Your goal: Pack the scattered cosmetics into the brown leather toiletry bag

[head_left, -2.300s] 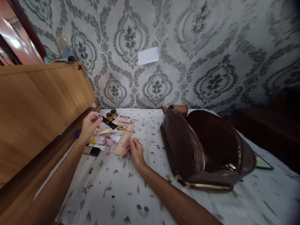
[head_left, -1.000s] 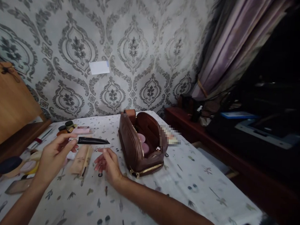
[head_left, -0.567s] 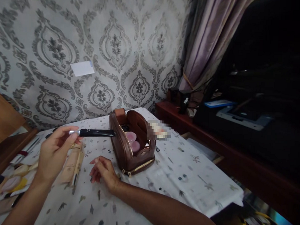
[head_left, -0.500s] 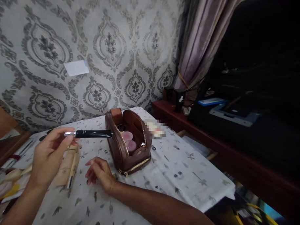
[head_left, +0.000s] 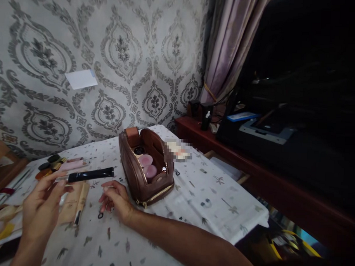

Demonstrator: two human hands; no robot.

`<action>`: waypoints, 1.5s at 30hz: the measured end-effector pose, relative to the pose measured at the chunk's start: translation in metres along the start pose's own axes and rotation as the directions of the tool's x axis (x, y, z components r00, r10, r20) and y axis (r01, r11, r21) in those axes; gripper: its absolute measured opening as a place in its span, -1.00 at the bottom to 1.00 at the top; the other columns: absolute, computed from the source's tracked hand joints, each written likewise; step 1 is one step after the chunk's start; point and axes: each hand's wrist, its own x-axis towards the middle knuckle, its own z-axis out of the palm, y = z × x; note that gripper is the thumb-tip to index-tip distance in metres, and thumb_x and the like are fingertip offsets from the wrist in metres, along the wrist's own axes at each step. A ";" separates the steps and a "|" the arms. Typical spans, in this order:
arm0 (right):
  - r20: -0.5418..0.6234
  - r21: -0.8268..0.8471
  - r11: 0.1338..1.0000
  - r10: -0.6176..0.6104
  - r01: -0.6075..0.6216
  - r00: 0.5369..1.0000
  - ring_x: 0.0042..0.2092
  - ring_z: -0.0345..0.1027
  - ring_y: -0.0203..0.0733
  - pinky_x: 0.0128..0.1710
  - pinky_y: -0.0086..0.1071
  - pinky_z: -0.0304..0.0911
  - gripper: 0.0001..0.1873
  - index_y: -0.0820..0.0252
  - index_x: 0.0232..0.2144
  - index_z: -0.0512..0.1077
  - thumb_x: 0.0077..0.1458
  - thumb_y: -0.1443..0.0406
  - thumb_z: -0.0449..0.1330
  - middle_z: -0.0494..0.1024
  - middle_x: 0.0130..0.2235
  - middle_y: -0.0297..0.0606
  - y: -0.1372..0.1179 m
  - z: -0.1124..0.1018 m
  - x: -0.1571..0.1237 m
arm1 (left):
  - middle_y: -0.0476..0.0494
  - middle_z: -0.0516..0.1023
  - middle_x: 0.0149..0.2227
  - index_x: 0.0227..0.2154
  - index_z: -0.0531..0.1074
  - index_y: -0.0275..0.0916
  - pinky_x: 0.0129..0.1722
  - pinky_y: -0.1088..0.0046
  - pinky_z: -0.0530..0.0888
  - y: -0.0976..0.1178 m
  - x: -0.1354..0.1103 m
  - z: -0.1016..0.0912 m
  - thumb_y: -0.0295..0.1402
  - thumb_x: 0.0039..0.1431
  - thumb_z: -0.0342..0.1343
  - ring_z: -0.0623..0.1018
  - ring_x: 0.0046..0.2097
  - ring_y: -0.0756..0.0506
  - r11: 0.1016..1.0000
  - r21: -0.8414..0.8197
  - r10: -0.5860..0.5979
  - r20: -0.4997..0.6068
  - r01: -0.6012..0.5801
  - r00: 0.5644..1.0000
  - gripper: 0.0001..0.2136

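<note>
My left hand [head_left: 41,209] pinches the silver end of a black cosmetic tube [head_left: 90,175], held level above the patterned sheet [head_left: 192,195]. Resting on the sheet just right of it, my right hand [head_left: 115,198] has its fingers loosely spread and holds nothing. A brown leather cosmetic bag [head_left: 144,166] stands unzipped right of my right hand, with pink round items [head_left: 147,165] inside. Beige tubes [head_left: 74,199] lie on the sheet between my hands.
Several more cosmetics [head_left: 58,163] lie at the left by a wooden headboard [head_left: 1,169]. A dark wooden ledge [head_left: 252,166] with a printer [head_left: 265,130] runs along the right. A curtain [head_left: 224,45] hangs at the back. A blurred item [head_left: 177,150] lies behind the bag.
The view has swung right, from headboard to curtain and ledge. My left hand first carried the black tube toward the bag, then lowered it back left. My right hand stayed on the sheet.
</note>
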 end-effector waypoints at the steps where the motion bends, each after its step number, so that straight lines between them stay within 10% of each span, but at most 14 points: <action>1: 0.002 0.006 1.000 -0.005 0.005 1.000 -0.65 0.29 -0.38 -0.68 -0.51 -0.01 -0.38 0.19 -0.21 0.33 -0.18 -0.12 0.31 0.46 -0.52 -0.45 0.000 0.000 0.000 | 0.05 0.54 -0.11 -0.22 0.51 0.00 -0.30 0.45 0.52 -0.003 -0.002 -0.001 -0.15 0.11 0.21 0.54 -0.27 -0.07 0.993 -0.100 -0.067 -0.009 0.066 0.998 -0.82; 7: 0.008 0.052 0.999 -0.003 0.002 1.000 -0.63 0.33 -0.35 -0.68 -0.51 -0.02 -0.29 0.16 -0.14 0.27 -0.22 -0.11 0.35 0.49 -0.49 -0.45 0.004 -0.002 0.002 | 0.10 0.54 -0.32 -0.41 0.56 -0.04 -0.37 0.52 0.47 -0.014 -0.013 -0.007 -0.30 -0.11 0.33 0.47 -0.33 -0.04 0.885 -0.383 -0.302 -0.040 0.264 0.953 -0.87; 25: 0.069 0.082 0.996 -0.048 0.042 0.996 -0.61 0.31 -0.34 -0.66 -0.50 0.04 -0.28 0.22 -0.26 0.43 -0.27 -0.22 0.36 0.47 -0.52 -0.38 0.015 -0.007 0.009 | 0.26 0.58 -0.51 -0.43 0.59 0.19 -0.58 0.52 0.52 -0.030 -0.023 -0.003 -0.28 -0.11 0.31 0.50 -0.52 -0.01 0.841 -0.291 -0.477 -0.002 0.456 0.879 -0.85; 36: 0.046 0.091 0.996 -0.009 0.005 0.999 -0.61 0.33 -0.38 -0.68 -0.53 0.04 -0.29 0.24 -0.29 0.49 -0.29 -0.22 0.38 0.47 -0.49 -0.40 0.003 -0.005 0.002 | 0.26 0.62 -0.45 -0.48 0.60 0.21 -0.62 0.36 0.39 -0.028 -0.020 -0.003 -0.34 -0.19 0.29 0.45 -0.52 -0.09 0.895 -0.257 -0.393 -0.065 0.365 0.917 -0.79; 45: 0.037 0.142 0.986 0.086 -0.091 0.996 -0.61 0.34 -0.38 -0.67 -0.53 0.05 -0.29 0.25 -0.35 0.39 -0.29 -0.22 0.38 0.48 -0.50 -0.39 0.005 -0.006 0.006 | 0.26 0.64 -0.29 -0.41 0.62 0.11 -0.52 0.50 0.54 -0.076 -0.010 -0.024 -0.25 -0.09 0.32 0.54 -0.42 -0.03 0.891 -0.257 -0.413 -0.117 0.375 0.903 -0.87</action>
